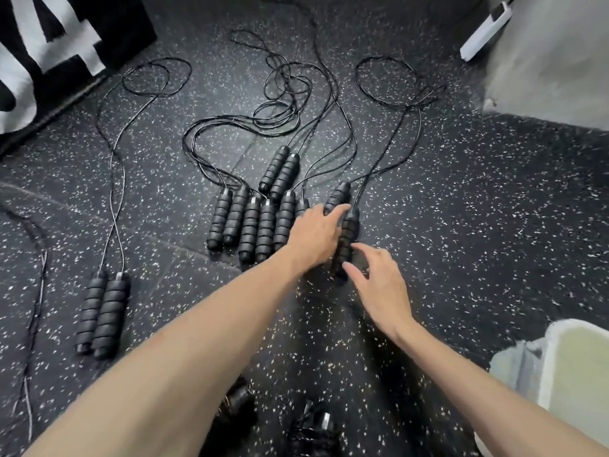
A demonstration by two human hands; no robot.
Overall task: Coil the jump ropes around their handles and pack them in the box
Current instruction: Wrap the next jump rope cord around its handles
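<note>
Several black ribbed jump-rope handles (250, 225) lie side by side on the speckled floor, their thin black cords (280, 94) looping away behind them. A separate pair of handles (103, 313) lies at the left. My left hand (313, 235) reaches over the row, fingertips touching one handle (337, 194) at the right end. Another handle (346, 239) lies between my hands. My right hand (379, 285) hovers just beside it with fingers spread, holding nothing. A pale box (560, 364) stands at the lower right.
A black panel with large white figures (49, 44) leans at the upper left. A grey wall corner (543, 61) and a white strip (484, 31) are at the upper right. Dark coiled items (237, 407) lie near the bottom edge. A loose cord (33, 324) runs along the left.
</note>
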